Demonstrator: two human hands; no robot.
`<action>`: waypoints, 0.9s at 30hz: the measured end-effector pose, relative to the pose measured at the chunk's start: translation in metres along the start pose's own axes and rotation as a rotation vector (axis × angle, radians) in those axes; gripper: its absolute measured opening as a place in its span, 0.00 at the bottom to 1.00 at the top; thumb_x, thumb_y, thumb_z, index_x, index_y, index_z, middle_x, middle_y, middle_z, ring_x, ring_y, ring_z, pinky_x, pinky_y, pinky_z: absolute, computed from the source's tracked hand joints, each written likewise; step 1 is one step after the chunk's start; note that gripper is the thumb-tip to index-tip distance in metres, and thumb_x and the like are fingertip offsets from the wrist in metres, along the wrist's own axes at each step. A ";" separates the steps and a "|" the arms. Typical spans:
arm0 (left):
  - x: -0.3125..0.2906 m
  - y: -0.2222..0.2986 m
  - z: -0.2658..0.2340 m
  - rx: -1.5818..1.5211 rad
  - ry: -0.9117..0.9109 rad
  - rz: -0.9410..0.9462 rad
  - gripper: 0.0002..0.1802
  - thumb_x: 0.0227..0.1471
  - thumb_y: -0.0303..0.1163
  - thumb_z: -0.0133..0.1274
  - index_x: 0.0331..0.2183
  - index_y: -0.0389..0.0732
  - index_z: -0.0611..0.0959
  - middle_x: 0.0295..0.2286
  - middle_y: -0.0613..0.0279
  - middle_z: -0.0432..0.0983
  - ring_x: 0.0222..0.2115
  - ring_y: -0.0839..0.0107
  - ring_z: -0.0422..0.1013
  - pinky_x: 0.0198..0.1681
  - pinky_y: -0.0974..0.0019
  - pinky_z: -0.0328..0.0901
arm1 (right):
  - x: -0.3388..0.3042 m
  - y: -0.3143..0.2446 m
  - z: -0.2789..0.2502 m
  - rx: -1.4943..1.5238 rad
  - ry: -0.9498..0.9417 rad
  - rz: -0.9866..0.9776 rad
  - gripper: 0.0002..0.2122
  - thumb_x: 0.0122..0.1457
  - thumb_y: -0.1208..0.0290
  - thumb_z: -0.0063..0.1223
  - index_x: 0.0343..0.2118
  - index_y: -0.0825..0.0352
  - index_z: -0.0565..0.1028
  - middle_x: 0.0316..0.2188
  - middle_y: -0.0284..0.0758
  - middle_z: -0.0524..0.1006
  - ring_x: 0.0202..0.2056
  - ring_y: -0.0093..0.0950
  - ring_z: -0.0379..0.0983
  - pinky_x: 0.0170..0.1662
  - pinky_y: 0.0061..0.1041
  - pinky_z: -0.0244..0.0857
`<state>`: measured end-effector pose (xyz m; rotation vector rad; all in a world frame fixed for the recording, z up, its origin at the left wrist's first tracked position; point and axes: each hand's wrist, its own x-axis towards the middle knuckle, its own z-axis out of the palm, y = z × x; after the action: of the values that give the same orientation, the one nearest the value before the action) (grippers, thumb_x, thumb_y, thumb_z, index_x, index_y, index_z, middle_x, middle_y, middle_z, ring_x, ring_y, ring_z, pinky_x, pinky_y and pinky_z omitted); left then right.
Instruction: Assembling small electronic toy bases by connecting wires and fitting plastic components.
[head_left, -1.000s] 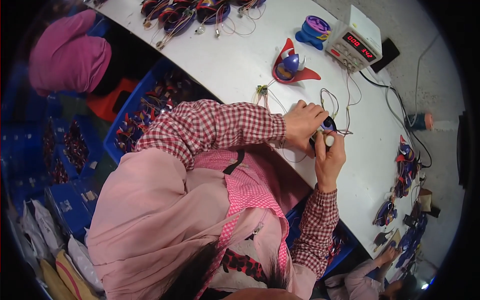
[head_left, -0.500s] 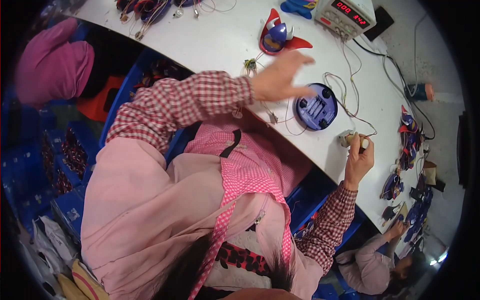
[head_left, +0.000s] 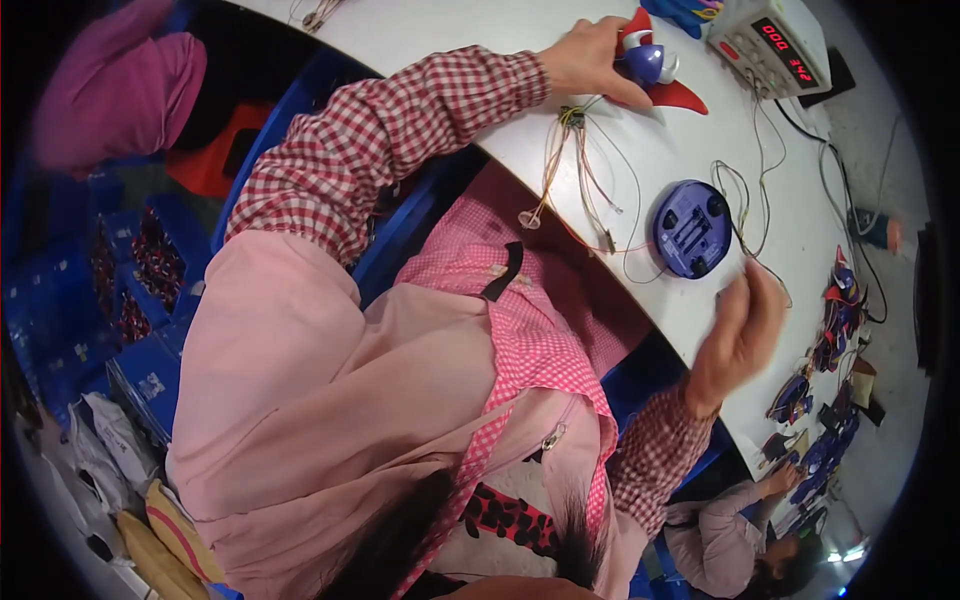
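Observation:
My left hand (head_left: 592, 62) reaches to the far side of the white table and is closed around a toy part (head_left: 648, 62), a blue and white dome with red wings. Wires run from that part to a small circuit board (head_left: 571, 118) and on toward the table's near edge. A round purple toy base (head_left: 691, 230) lies with its slotted side up, black feet showing. Just nearer than this base, my right hand (head_left: 742, 325) is smeared by motion. Its fingers are bent, and whether anything is in them does not show.
A power supply (head_left: 768, 48) with a red display stands at the far right, its thin leads (head_left: 765, 170) trailing past the purple base. Several wired toy parts (head_left: 825, 440) line the right side, where another person (head_left: 725, 535) works. Blue bins (head_left: 155, 370) stand at left.
My left hand has moved right and away from me, onto the winged toy part. My right hand has shifted toward the purple base; the small cylinder it held no longer shows clearly.

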<state>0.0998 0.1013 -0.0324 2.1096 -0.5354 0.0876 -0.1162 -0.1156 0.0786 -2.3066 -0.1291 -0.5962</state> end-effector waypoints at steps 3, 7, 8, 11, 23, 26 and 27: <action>0.007 -0.005 0.011 -0.006 0.016 0.007 0.58 0.23 0.58 0.66 0.48 0.23 0.65 0.38 0.39 0.71 0.43 0.51 0.66 0.47 0.61 0.63 | 0.046 -0.015 0.066 -0.101 -0.313 -0.352 0.16 0.52 0.76 0.55 0.44 0.71 0.71 0.34 0.42 0.71 0.37 0.35 0.70 0.42 0.26 0.64; 0.015 -0.004 0.016 -0.018 -0.004 -0.024 0.55 0.22 0.57 0.67 0.45 0.23 0.68 0.34 0.43 0.74 0.38 0.54 0.70 0.44 0.64 0.65 | 0.065 -0.003 0.136 -0.274 -0.443 -0.423 0.13 0.50 0.73 0.55 0.40 0.69 0.73 0.34 0.43 0.71 0.37 0.40 0.69 0.41 0.32 0.64; 0.017 0.000 0.013 -0.021 -0.053 -0.062 0.53 0.22 0.56 0.67 0.43 0.24 0.70 0.33 0.44 0.75 0.36 0.55 0.71 0.43 0.64 0.66 | 0.065 0.004 0.147 -0.408 -0.472 -0.452 0.13 0.48 0.72 0.56 0.38 0.68 0.74 0.32 0.41 0.71 0.38 0.39 0.68 0.40 0.33 0.64; 0.016 -0.003 0.016 -0.077 -0.073 -0.105 0.49 0.22 0.54 0.68 0.40 0.25 0.72 0.31 0.48 0.76 0.32 0.58 0.73 0.41 0.66 0.67 | 0.065 0.017 0.167 -0.427 -0.509 -0.438 0.13 0.49 0.70 0.56 0.37 0.69 0.74 0.30 0.40 0.73 0.34 0.35 0.70 0.38 0.30 0.64; -0.007 0.049 0.009 -1.021 -0.353 -0.215 0.29 0.34 0.37 0.67 0.39 0.34 0.76 0.33 0.61 0.76 0.35 0.71 0.71 0.45 0.70 0.62 | 0.056 0.042 0.027 0.476 -0.365 0.579 0.14 0.52 0.67 0.59 0.34 0.74 0.75 0.26 0.29 0.75 0.26 0.15 0.67 0.31 0.12 0.59; -0.012 0.066 0.027 -1.062 -0.457 -0.203 0.29 0.40 0.34 0.65 0.44 0.34 0.73 0.37 0.61 0.74 0.38 0.73 0.69 0.48 0.71 0.59 | 0.045 0.065 0.011 0.433 -0.242 0.554 0.14 0.52 0.67 0.59 0.33 0.75 0.75 0.27 0.30 0.75 0.26 0.18 0.67 0.31 0.14 0.60; -0.015 0.072 0.033 -1.022 -0.473 -0.189 0.30 0.39 0.34 0.65 0.44 0.34 0.73 0.37 0.60 0.74 0.38 0.73 0.69 0.48 0.71 0.59 | 0.042 0.074 0.010 0.419 -0.194 0.538 0.14 0.51 0.66 0.60 0.32 0.75 0.75 0.27 0.31 0.74 0.25 0.19 0.67 0.31 0.16 0.60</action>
<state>0.0526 0.0455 0.0011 1.1448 -0.4958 -0.6725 -0.0561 -0.1659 0.0441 -1.8702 0.2497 -0.0586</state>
